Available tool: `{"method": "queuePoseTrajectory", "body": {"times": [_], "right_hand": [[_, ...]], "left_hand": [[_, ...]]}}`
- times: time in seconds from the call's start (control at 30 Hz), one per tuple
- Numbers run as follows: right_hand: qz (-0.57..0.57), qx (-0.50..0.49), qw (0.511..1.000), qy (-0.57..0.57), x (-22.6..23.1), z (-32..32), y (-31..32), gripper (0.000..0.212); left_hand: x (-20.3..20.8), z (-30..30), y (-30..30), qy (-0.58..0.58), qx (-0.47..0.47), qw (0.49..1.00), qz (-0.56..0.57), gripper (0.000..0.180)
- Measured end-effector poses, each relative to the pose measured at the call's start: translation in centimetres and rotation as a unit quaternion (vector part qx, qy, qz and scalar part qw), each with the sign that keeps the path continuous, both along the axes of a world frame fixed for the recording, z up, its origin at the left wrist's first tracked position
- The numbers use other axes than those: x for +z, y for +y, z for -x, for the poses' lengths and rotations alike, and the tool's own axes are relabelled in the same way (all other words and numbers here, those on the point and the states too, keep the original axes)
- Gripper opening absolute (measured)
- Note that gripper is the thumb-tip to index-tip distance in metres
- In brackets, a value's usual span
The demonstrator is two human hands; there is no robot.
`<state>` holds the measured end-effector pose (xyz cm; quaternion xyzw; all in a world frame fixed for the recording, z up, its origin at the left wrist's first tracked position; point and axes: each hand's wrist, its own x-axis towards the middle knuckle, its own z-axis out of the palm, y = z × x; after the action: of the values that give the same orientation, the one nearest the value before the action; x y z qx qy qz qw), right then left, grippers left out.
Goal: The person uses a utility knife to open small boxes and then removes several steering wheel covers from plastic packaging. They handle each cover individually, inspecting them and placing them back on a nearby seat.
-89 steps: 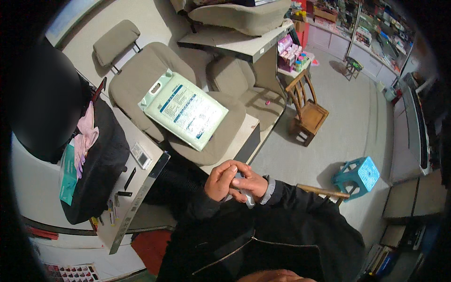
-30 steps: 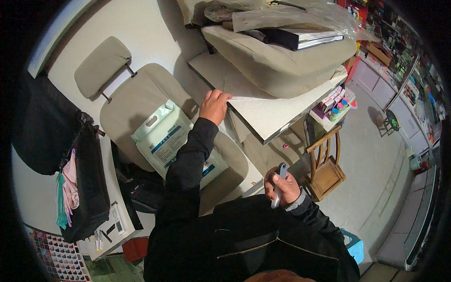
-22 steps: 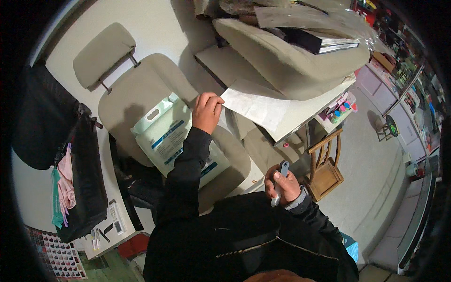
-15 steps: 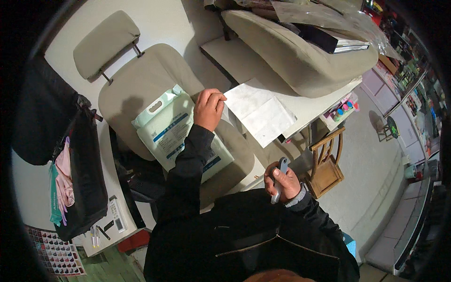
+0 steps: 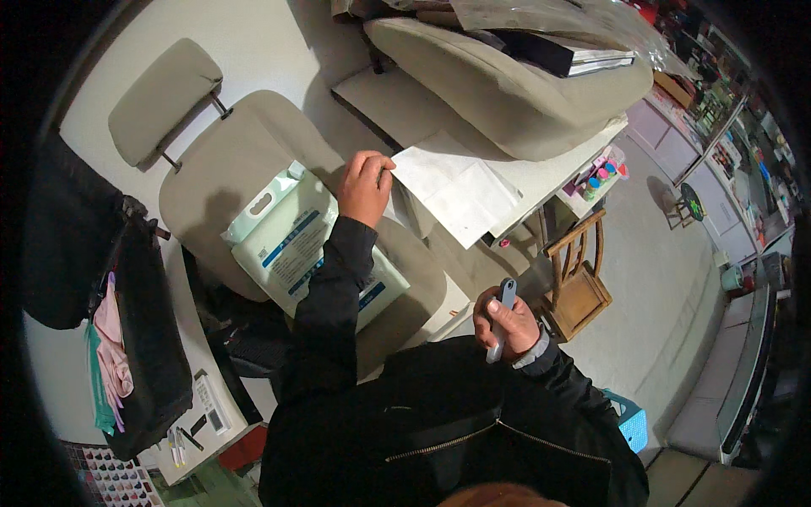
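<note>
Pale green package (image 5: 283, 241) lies on beige seat (image 5: 253, 135). Right of package: left hand (image 5: 366, 190), thumb and fingers pinching a corner of white sheet (image 5: 456, 190), which lies partly on white table (image 5: 397, 106) and juts past its edge. Above-right of package: seat cushion (image 5: 507, 93) on table, black binder (image 5: 541, 52) on top. Lower right of package: right hand (image 5: 519, 328), wrapped round slim gray tool (image 5: 506, 296). Farther right of package: gray floor (image 5: 650, 321), wooden chair (image 5: 579, 308), blue stool (image 5: 630, 424). Left of package: black bag (image 5: 156, 338), pink cloth (image 5: 110, 329).
</note>
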<state>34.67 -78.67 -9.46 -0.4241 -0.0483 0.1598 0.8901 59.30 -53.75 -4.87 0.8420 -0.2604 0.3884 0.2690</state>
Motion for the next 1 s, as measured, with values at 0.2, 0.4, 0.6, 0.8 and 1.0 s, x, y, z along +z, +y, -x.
{"method": "queuePoseTrajectory", "body": {"times": [0.2, 0.4, 0.6, 0.8, 1.0], "right_hand": [[0.003, 0.0, 1.0, -0.006, 0.2, 0.3, -0.1, 0.029], [-0.003, -0.002, 1.0, -0.005, 0.0, 0.7, -0.7, 0.031], [0.001, -0.018, 1.0, 0.006, -0.2, 1.0, -1.0, 0.031], [-0.001, -0.016, 1.0, 0.002, 0.1, 0.7, -0.9, 0.03], [-0.002, -0.019, 1.0, -0.007, 0.7, -0.2, -1.0, 0.025]], "left_hand": [[1.5, -4.7, -1.8, 0.0, 0.071, 0.997, -0.037, 0.013], [2.5, -8.4, -2.1, 0.07, 0.079, 0.99, -0.092, 0.02], [2.4, -7.1, -2.5, 0.075, 0.059, 0.987, -0.131, 0.042], [2.8, -0.1, -4.6, 0.064, -0.078, 0.995, 0.023, 0.026], [2.9, 9.1, -6.4, 0.194, -0.248, 0.941, 0.123, 0.018]]}}
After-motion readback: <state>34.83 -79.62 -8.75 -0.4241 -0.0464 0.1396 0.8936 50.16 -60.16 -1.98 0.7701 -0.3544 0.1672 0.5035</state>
